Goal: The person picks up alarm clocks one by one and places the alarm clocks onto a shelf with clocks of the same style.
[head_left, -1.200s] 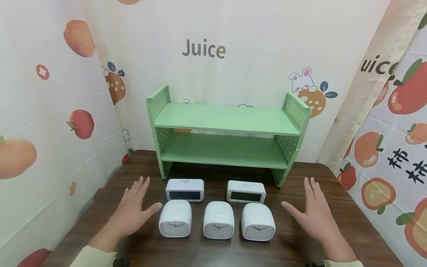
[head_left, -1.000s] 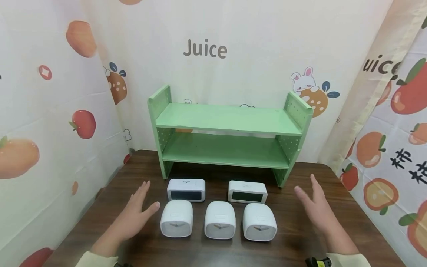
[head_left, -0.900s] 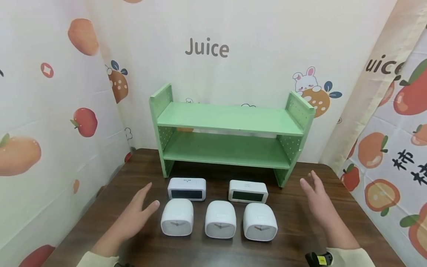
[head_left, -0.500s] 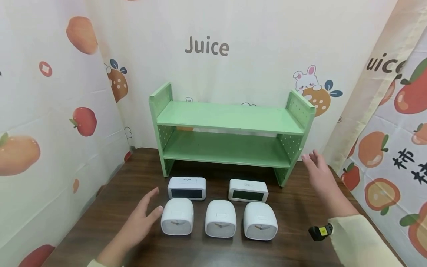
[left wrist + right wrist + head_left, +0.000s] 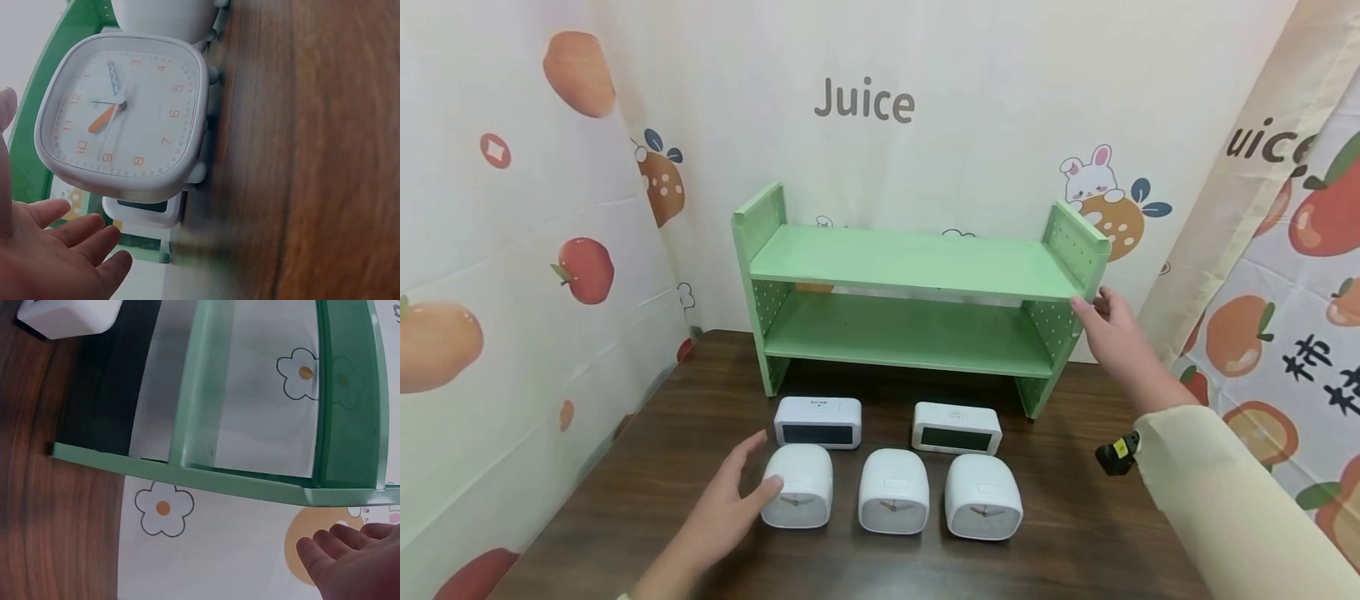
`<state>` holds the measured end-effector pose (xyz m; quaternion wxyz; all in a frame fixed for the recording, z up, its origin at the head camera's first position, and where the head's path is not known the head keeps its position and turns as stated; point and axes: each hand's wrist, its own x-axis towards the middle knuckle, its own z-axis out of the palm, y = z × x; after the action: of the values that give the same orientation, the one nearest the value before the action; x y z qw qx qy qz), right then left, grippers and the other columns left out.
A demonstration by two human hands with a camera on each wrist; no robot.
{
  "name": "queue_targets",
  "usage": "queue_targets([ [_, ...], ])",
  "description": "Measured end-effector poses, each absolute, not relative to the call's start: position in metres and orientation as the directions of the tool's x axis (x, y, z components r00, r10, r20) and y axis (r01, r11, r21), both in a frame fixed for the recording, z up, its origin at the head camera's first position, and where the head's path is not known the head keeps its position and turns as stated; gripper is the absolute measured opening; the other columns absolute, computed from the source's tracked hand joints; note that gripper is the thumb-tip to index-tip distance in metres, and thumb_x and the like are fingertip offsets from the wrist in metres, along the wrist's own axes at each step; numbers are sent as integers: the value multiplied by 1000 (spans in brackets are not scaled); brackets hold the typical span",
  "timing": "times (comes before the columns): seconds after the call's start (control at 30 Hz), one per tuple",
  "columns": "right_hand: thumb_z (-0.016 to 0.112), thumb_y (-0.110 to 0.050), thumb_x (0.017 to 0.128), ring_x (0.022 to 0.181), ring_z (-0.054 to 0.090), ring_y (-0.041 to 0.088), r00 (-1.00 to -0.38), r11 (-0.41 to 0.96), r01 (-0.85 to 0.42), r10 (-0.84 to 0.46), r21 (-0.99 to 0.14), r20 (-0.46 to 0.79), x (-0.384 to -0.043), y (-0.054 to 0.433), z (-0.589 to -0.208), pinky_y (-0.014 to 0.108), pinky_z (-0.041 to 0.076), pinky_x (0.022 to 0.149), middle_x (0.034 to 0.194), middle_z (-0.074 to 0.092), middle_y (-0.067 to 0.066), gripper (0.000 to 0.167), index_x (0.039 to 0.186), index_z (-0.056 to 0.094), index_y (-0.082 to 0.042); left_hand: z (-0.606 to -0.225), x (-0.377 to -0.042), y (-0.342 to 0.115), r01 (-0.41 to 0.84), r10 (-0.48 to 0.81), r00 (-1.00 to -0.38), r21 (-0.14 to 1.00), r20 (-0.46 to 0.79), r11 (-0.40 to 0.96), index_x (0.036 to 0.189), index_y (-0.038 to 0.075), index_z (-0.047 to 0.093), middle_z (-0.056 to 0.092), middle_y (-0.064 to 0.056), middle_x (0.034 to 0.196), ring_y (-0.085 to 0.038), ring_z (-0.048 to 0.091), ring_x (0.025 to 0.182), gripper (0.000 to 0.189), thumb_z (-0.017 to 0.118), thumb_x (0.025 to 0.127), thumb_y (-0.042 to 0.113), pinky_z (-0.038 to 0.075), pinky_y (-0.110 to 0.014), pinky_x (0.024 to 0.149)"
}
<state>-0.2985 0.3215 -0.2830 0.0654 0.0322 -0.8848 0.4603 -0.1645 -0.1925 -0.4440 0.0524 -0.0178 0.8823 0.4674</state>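
My left hand [image 5: 724, 510] is beside the left one of three rounded white analog clocks [image 5: 799, 479], its thumb overlapping that clock in the head view. In the left wrist view its spread fingers stay apart from the clock face [image 5: 156, 119], which has orange numerals. My right hand [image 5: 1112, 335] reaches up to the right side panel [image 5: 1077, 248] of a green two-tier shelf [image 5: 895, 258]. The right wrist view shows its fingers [image 5: 340, 547] extended outside the panel; contact cannot be told. The middle clock [image 5: 893, 487] and right clock [image 5: 983, 493] stand untouched.
Two white digital clocks, a left one [image 5: 817, 422] and a right one [image 5: 957, 427], stand between the analog clocks and the shelf. All rest on a dark wooden table [image 5: 647, 467]. Fruit-printed curtains [image 5: 925, 150] hang behind and on both sides.
My right hand has moved forward and up from over the table to the shelf's right panel. My left hand has shifted right and slightly down toward the left clock. The clocks stay put.
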Motion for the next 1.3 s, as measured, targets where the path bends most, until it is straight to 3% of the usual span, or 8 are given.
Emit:
queue_targets([
  [0.4,36,-67,102,142,35,48,-994,664,-77,11,-744,113,-312,312,-270,72,31,108,159,31,30,95,163,9,-1,-447,-166,-188,-68,15,-996,849,-90,524,151,14,39,37,-19,160,-41,33,146,85,78,88,54,26,-66,114],
  [0.57,29,-67,103,136,40,46,-993,680,-13,78,-733,90,-315,310,-268,71,32,107,151,39,32,92,161,16,4,-444,-167,-183,-67,32,-995,851,-98,522,152,13,38,37,-20,159,-39,40,140,88,80,86,53,27,-68,113],
  [0.73,22,-65,104,133,41,45,-990,657,18,120,-754,80,-318,310,-271,71,32,106,148,42,31,88,160,21,4,-449,-168,-179,-80,36,-993,869,-111,488,154,11,34,38,-23,156,-39,45,132,90,82,87,48,35,-67,108],
  [0.93,18,-59,106,129,45,41,-980,610,10,164,-793,114,-319,305,-276,66,34,107,144,47,29,81,160,25,2,-459,-170,-178,-103,39,-991,899,-131,425,156,10,30,35,-25,157,-40,42,134,92,81,88,44,34,-66,109],
  [1.3,15,-55,107,126,46,41,-980,655,-12,140,-756,138,-321,306,-278,67,35,104,141,49,30,78,158,29,3,-471,-173,-177,-97,41,-992,937,-118,336,158,17,28,37,-24,155,-40,44,133,92,83,86,37,37,-63,107],
])
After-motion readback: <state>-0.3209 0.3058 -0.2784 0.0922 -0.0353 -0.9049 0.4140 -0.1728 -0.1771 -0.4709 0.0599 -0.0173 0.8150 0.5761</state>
